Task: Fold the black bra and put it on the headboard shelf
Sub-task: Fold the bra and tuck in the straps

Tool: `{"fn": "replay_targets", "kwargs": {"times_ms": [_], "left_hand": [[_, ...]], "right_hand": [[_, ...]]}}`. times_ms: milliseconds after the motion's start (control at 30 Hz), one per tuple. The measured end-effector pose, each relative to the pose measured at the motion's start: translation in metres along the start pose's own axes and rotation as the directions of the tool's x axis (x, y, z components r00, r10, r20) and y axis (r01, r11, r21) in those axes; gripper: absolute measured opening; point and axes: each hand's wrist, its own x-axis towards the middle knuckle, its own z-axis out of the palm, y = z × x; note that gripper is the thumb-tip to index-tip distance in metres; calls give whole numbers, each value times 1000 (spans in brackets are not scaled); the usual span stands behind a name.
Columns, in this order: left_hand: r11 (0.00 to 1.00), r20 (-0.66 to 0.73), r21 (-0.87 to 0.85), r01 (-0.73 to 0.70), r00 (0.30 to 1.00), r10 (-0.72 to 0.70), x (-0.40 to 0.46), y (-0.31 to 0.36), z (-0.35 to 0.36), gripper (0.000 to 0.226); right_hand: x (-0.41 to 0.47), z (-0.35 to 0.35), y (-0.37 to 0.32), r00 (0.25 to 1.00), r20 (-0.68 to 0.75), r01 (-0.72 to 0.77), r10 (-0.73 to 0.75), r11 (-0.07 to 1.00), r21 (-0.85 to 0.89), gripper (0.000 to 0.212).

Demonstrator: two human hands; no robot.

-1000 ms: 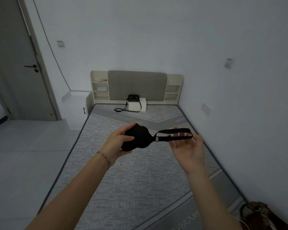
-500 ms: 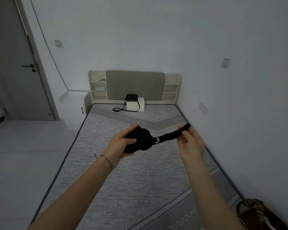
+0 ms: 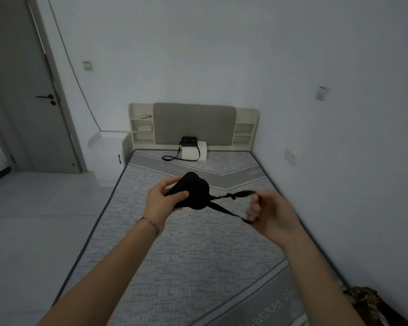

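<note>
she holds the black bra (image 3: 193,192) up in the air over the middle of the bed (image 3: 186,255), well short of the headboard shelf (image 3: 244,131). the left hand (image 3: 161,202) is curled around the cups, which look stacked one into the other, so it seems to be keeping that fold from springing apart. the right hand (image 3: 272,214) is closed over the straps (image 3: 231,204), pulling them out sideways, probably to gather or wrap them; it is blurred, so i cannot tell exactly how the fingers grip. counted: one bra, two strap lines stretched from the cups, two hands, one black handbag (image 3: 188,142) against the headboard, leaning on one white box (image 3: 196,153). shelf columns: two, one each side of the headboard.
</note>
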Motion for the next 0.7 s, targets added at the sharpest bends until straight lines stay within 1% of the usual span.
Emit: {"fn": "replay_targets", "kwargs": {"times_ms": [33,67,100,167,200,267,333,367,400,433,467,533,600,633,700], "left_hand": [[1000,4,7,-3,1000,3,0,-1,0,46],[1000,16,13,-7,1000,7,0,-2,0,47],[1000,30,22,-15,999,14,0,-2,1,47],[999,55,21,-38,998,36,-1,0,3,48],[999,64,9,-48,997,47,-2,1,5,48],[998,96,-12,-60,993,61,-3,4,6,50],[998,156,-9,-62,986,63,-6,7,5,52],[998,194,8,-67,979,64,-7,8,5,52],[996,230,37,-77,971,67,-9,9,5,52],[993,260,75,-91,963,69,-10,9,6,51],[989,284,107,-104,956,70,-12,10,7,50],[980,311,158,-118,948,64,-15,11,10,48],[967,330,213,-136,942,60,-16,12,13,48],[961,330,237,-143,942,59,-16,13,15,48],[952,322,267,-150,945,59,-15,15,17,48]], "right_hand": [[-2,5,-2,998,56,32,-40,988,153,20],[-1,9,-4,993,75,70,-91,965,251,26],[3,11,-6,989,36,129,-144,951,280,28],[14,18,-2,960,-139,266,-242,944,193,29],[20,19,3,939,-229,290,-255,947,135,25],[29,16,17,908,-348,261,-231,964,41,16],[32,8,29,900,-376,211,-219,975,-65,8],[32,6,32,900,-368,201,-233,972,-123,5],[30,8,32,902,-343,211,-261,962,-174,6],[29,11,29,904,-305,238,-301,944,-228,14],[29,16,24,904,-251,271,-347,917,-293,19],[27,27,13,906,-117,312,-408,827,-467,16],[27,36,2,924,7,298,-382,711,-637,24],[28,39,-3,937,49,282,-345,668,-689,31],[32,40,-11,957,105,256,-271,618,-744,42]]}}
